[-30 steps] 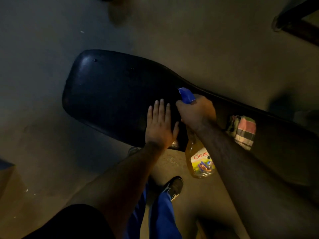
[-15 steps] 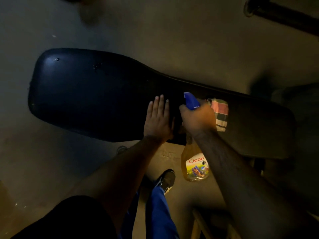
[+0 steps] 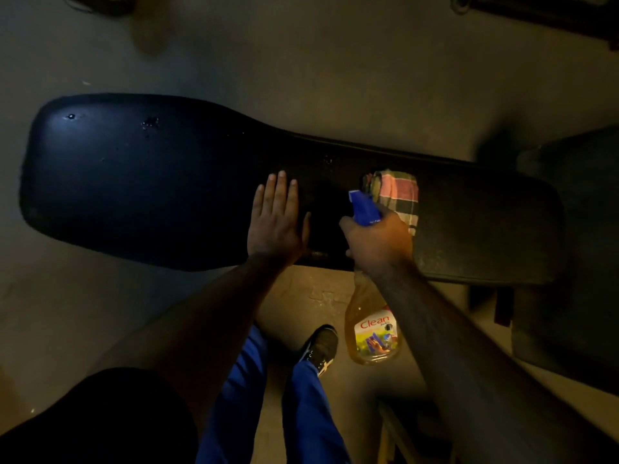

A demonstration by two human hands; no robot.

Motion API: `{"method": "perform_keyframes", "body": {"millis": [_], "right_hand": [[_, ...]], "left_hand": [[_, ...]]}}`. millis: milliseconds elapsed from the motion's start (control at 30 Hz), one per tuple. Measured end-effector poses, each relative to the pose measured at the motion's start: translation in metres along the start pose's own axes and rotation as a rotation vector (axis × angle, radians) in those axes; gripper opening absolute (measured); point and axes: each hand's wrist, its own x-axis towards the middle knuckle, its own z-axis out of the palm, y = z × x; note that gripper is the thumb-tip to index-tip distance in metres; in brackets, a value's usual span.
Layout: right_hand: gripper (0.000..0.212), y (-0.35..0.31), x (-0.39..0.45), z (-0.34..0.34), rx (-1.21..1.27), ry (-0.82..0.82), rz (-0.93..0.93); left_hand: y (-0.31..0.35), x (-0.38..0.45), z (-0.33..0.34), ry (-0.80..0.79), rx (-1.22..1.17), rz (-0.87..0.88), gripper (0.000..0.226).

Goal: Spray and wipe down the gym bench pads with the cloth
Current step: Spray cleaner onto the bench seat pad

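A long black bench pad (image 3: 134, 182) stretches across the view, wide at the left and narrower at the right. My left hand (image 3: 276, 222) lies flat on its near middle, fingers straight and holding nothing. My right hand (image 3: 378, 242) grips the neck of a spray bottle (image 3: 371, 329) of orange liquid with a blue nozzle, tilted so the nozzle faces the pad. A checked pink and green cloth (image 3: 397, 192) lies crumpled on the pad just beyond my right hand, untouched.
A second dark pad (image 3: 576, 249) stands at the right edge. Bare concrete floor (image 3: 301, 61) surrounds the bench. My blue trouser legs and a black shoe (image 3: 321, 346) stand below the pad's near edge. A dark frame (image 3: 542, 8) crosses the top right.
The view has swung so that more of the pad's right end shows. The cloth, earlier partly behind my right hand, is now in plain sight. Both hands keep their places on the pad.
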Motion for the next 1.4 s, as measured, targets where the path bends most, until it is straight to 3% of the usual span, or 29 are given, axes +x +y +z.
{"method": "perform_keyframes", "body": {"millis": [167, 300, 467, 567, 667, 733, 833, 933, 1033, 1167, 1400], "right_hand": [[0.014, 0.033, -0.026, 0.011, -0.072, -0.048, -0.022], [0.017, 0.044, -0.038, 0.026, -0.064, -0.027, 0.054], [0.038, 0.034, -0.055, 0.057, -0.051, -0.103, 0.051], [0.039, 0.016, -0.070, 0.085, -0.074, -0.154, 0.018], [0.039, -0.003, -0.078, 0.118, -0.098, -0.166, 0.019], [0.037, -0.013, -0.079, 0.136, -0.082, -0.143, 0.053], [0.017, -0.027, -0.077, 0.151, -0.047, -0.127, 0.087], [0.030, -0.047, -0.073, 0.153, -0.063, -0.105, 0.048], [0.014, -0.077, -0.064, 0.153, -0.054, -0.115, 0.006], [0.044, -0.112, -0.052, 0.168, -0.090, -0.158, -0.002], [0.040, -0.144, -0.055, 0.205, -0.107, -0.166, 0.005]], "left_hand": [[0.002, 0.001, -0.001, -0.004, 0.037, -0.034, 0.067], [0.003, 0.000, -0.002, -0.006, 0.013, -0.039, 0.064], [-0.026, -0.012, -0.025, 0.061, -0.158, -0.003, 0.053], [-0.086, -0.030, -0.037, 0.150, -0.137, -0.192, 0.055], [-0.144, -0.038, -0.036, 0.124, -0.099, -0.313, 0.064], [-0.158, -0.039, -0.032, 0.099, -0.091, -0.276, 0.067], [-0.157, -0.040, -0.033, 0.116, -0.171, -0.233, 0.063], [-0.175, -0.039, -0.049, 0.163, -0.258, -0.213, 0.058], [-0.216, -0.030, -0.059, 0.167, -0.167, -0.275, 0.063], [-0.242, -0.033, -0.052, 0.123, -0.106, -0.298, 0.071], [-0.250, -0.035, -0.056, 0.115, -0.244, -0.227, 0.066]]}}
